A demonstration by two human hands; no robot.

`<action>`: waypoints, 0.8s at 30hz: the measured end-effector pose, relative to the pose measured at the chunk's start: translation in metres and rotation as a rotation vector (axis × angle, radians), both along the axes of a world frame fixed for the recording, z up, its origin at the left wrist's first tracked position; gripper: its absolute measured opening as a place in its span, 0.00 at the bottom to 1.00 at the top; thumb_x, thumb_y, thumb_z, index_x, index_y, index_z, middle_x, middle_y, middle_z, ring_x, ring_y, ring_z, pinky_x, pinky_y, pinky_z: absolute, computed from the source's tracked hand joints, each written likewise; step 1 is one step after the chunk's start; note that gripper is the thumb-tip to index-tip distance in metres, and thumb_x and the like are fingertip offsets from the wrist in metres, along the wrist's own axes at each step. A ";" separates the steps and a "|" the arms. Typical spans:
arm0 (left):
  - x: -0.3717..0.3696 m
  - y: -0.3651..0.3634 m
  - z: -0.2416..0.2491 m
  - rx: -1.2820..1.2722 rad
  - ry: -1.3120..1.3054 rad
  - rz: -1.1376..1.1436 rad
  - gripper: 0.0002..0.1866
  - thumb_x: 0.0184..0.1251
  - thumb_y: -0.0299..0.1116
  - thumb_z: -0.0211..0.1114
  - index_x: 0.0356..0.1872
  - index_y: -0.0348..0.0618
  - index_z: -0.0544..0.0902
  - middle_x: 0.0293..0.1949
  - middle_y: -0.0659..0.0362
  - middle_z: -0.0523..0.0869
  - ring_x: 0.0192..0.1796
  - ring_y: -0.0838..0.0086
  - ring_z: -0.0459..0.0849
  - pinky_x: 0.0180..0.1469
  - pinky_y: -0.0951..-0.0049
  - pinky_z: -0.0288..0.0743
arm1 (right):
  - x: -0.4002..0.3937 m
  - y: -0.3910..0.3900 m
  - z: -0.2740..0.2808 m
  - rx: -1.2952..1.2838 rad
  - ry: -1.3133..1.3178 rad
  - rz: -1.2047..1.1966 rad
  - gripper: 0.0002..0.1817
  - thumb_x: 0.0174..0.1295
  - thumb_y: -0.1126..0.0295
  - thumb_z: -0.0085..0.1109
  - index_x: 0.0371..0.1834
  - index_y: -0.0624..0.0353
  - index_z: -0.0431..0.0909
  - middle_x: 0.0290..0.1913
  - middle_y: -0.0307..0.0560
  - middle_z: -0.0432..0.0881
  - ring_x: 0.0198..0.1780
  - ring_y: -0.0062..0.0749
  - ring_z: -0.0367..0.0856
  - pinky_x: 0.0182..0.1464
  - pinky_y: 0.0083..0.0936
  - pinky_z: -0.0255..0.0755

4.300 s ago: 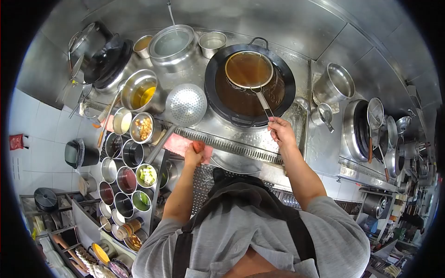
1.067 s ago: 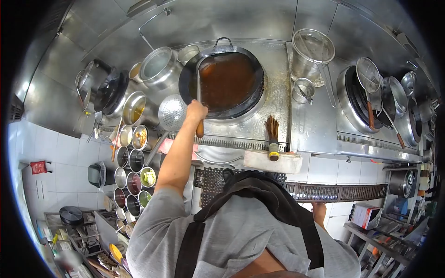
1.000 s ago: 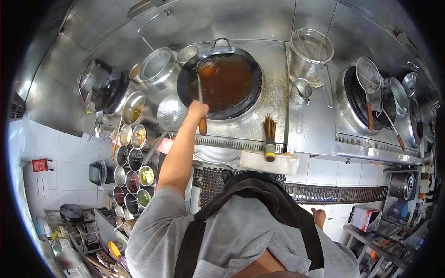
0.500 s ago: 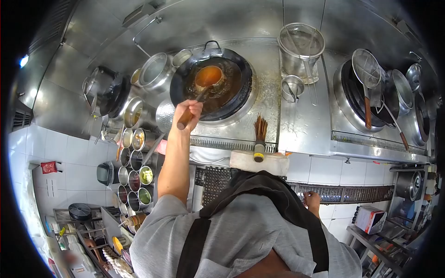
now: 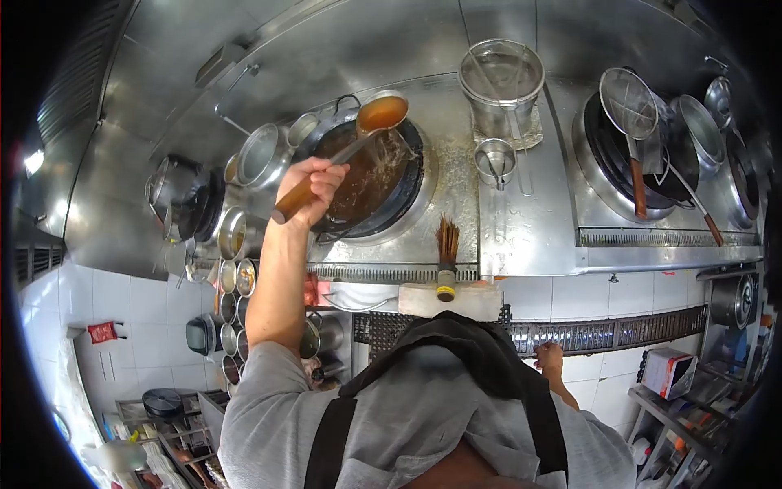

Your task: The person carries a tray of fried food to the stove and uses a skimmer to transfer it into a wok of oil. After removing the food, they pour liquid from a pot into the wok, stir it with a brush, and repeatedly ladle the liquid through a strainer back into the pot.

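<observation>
My left hand [image 5: 311, 192] is wrapped around the wooden handle of a ladle [image 5: 313, 186]. Its bowl is full of orange-brown liquid [image 5: 383, 113] and is held over the far right rim of a black wok [image 5: 412, 178]. Thin streaks of liquid show below the bowl. Dark brown liquid [image 5: 356, 191] with some foam lies in the wok, which sits on a round burner. Low at my right side hangs my right hand [image 5: 549, 356], small in view, its fingers loosely bent and slightly apart, with nothing visible in it.
A bamboo brush [image 5: 447, 248] stands at the stove's front edge. To the right are a strainer on a pot [image 5: 503, 77], a small metal cup [image 5: 495, 161] and a second wok with a wooden-handled skimmer [image 5: 629, 103]. Several seasoning containers [image 5: 244, 277] stand to the left.
My left hand has raised the ladle out of the wok's middle, toward its far right rim. The view has shifted slightly. My right hand stays low at my side.
</observation>
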State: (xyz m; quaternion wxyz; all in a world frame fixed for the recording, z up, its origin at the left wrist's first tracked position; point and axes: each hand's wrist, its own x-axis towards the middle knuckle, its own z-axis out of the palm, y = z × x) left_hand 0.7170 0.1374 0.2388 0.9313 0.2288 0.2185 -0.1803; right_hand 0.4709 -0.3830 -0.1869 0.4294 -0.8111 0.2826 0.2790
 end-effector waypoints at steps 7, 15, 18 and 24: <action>0.077 -0.044 0.024 0.087 -0.057 -0.197 0.19 0.64 0.22 0.47 0.51 0.17 0.57 0.29 0.56 0.67 0.21 0.79 0.71 0.16 0.84 0.70 | -0.024 0.006 0.030 0.018 0.034 -0.117 0.13 0.52 0.67 0.59 0.30 0.69 0.79 0.16 0.51 0.79 0.15 0.33 0.80 0.18 0.28 0.72; 0.160 -0.094 0.007 0.509 -0.096 -0.341 0.09 0.60 0.23 0.53 0.38 0.26 0.68 0.25 0.59 0.71 0.18 0.83 0.69 0.15 0.86 0.67 | -0.051 0.000 0.049 -0.033 0.062 -0.206 0.12 0.53 0.67 0.58 0.30 0.69 0.80 0.19 0.52 0.81 0.17 0.35 0.81 0.21 0.29 0.74; 0.176 -0.107 -0.005 0.874 -0.197 -0.380 0.02 0.57 0.21 0.53 0.27 0.33 0.73 0.21 0.57 0.74 0.17 0.78 0.70 0.19 0.80 0.67 | -0.046 0.003 0.036 -0.145 -0.137 -0.128 0.13 0.56 0.66 0.58 0.28 0.69 0.80 0.21 0.55 0.81 0.20 0.41 0.82 0.27 0.34 0.75; 0.170 -0.122 -0.016 1.507 -0.331 -0.404 0.06 0.52 0.27 0.61 0.25 0.33 0.77 0.17 0.56 0.77 0.16 0.71 0.74 0.18 0.70 0.68 | 0.131 0.070 0.202 0.093 -0.802 -0.154 0.10 0.60 0.69 0.60 0.36 0.67 0.80 0.26 0.53 0.81 0.27 0.37 0.79 0.32 0.30 0.71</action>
